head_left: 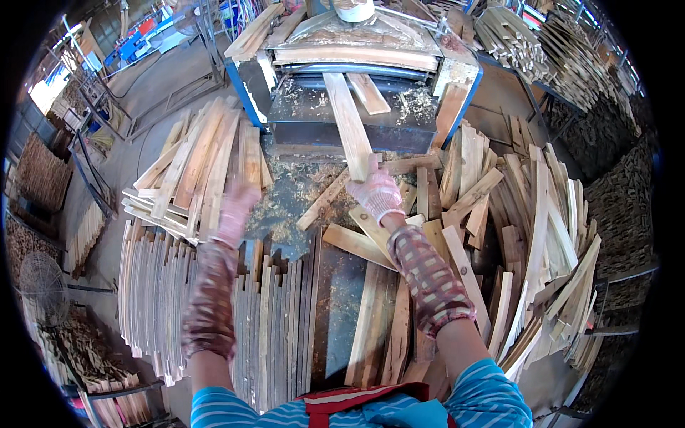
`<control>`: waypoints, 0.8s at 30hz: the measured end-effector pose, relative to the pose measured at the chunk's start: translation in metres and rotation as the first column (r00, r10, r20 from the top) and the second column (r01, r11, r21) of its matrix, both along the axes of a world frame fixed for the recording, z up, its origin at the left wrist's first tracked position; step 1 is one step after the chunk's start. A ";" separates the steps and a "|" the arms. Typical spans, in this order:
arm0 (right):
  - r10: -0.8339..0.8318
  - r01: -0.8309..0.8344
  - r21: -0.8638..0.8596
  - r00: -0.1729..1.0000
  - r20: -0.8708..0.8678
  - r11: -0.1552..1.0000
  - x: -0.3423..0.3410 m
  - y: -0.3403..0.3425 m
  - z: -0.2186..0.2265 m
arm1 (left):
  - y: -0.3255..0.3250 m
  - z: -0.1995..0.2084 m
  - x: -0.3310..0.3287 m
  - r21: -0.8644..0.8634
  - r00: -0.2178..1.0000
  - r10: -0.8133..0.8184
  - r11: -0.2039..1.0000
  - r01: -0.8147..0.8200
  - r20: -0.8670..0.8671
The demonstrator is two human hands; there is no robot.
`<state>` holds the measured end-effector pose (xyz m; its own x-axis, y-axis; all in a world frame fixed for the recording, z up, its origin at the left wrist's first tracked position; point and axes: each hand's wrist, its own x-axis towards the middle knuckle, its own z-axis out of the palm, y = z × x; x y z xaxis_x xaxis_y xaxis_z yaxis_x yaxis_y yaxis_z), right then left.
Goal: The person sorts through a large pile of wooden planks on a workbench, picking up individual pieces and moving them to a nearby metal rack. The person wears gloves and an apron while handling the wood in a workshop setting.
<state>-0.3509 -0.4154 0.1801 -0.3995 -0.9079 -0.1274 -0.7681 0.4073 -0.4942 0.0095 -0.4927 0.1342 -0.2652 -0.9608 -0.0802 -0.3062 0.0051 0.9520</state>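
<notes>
At the plank's near end, right hand clamped on it—looks stiff, light, splintery; left hand blurred, grip can't tell.

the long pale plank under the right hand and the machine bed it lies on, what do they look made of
Long pale plank: bare, unfinished wood, with visible grain and a raw light colour. Dark flat machine bed: probably metal, smooth and dull grey, strewn with shavings. The gloved right hand grips the plank's near end.

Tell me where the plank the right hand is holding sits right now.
In the head view the plank lies centre top, running from the right hand up onto the sawdust-strewn bed of the blue machine, beside a shorter board.
</notes>
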 end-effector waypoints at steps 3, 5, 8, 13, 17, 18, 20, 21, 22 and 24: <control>-0.005 0.004 0.009 0.999 0.047 1.000 -0.004 0.026 0.008 | 0.074 0.014 -0.109 0.250 0.948 -0.169 0.939 0.238 -0.268; 0.006 -0.010 0.038 0.994 0.109 0.999 0.000 0.040 0.021 | 0.090 -0.016 -0.151 0.342 0.864 -0.135 0.880 0.329 -0.484; 0.036 -0.052 0.067 0.975 0.221 0.996 0.017 0.086 0.017 | 0.104 -0.026 -0.198 0.443 0.738 0.065 0.834 0.330 -0.671; 0.021 -0.061 0.106 0.939 0.343 0.992 0.045 0.181 -0.022 | 0.130 -0.037 -0.220 0.437 0.634 0.035 0.753 0.492 -0.773; 0.213 -0.248 0.018 0.866 0.452 0.969 0.028 0.209 -0.049 | 0.161 -0.047 -0.183 0.510 0.727 0.048 0.744 0.431 -0.685; 0.249 -0.290 0.025 0.858 0.450 0.957 0.021 0.200 -0.034 | 0.167 -0.050 -0.168 0.535 0.720 0.100 0.741 0.406 -0.687; 0.378 -0.303 -0.294 0.893 0.245 0.906 -0.004 0.173 -0.036 | 0.167 -0.050 -0.156 0.595 0.767 0.101 0.697 0.399 -0.633; 0.332 -0.259 -0.314 0.921 0.205 0.913 -0.013 0.151 -0.041 | 0.167 -0.051 -0.150 0.628 0.790 0.104 0.672 0.392 -0.604; 0.284 -0.217 -0.335 0.944 0.166 0.917 -0.021 0.128 -0.045 | 0.167 -0.050 -0.148 0.667 0.798 0.155 0.652 0.360 -0.582; 0.088 -0.071 -0.111 0.984 0.153 0.991 -0.023 0.079 -0.018 | 0.169 -0.052 -0.138 0.661 0.774 0.197 0.667 0.344 -0.601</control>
